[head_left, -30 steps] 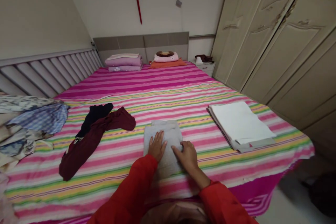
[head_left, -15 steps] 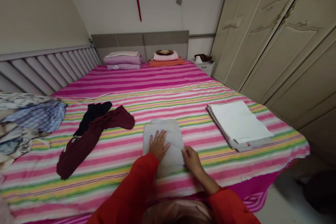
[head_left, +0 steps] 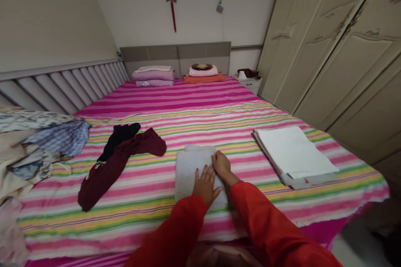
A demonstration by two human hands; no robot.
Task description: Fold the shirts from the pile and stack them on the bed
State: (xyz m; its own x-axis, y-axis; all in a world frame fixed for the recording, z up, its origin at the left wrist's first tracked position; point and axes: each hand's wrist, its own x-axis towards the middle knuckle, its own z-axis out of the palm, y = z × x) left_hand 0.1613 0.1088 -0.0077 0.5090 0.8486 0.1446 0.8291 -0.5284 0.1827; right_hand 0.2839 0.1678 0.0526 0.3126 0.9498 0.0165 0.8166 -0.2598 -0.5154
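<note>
A rumpled clothes pile [head_left: 40, 144] lies leftmost on the striped bedspread [head_left: 150, 192], then a maroon garment [head_left: 109, 171] touching a black one [head_left: 119, 137]. Next lies the folded grey cloth [head_left: 186, 175]. The left hand [head_left: 205, 185] rests flat on it, fingers spread, gripping nothing; the right hand [head_left: 222, 164] curls at its right edge, grip unclear. Rightmost sits a white-topped stack [head_left: 296, 152].

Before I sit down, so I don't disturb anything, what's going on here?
A person in red sleeves is handling a folded light-grey cloth on the striped bed cover. The left hand lies spread flat on it; the right hand, fingers curled, is at its right edge. To the right lies a white-topped stack; to the left, a maroon garment partly over a dark garment, with heaped clothes farther left.
</note>
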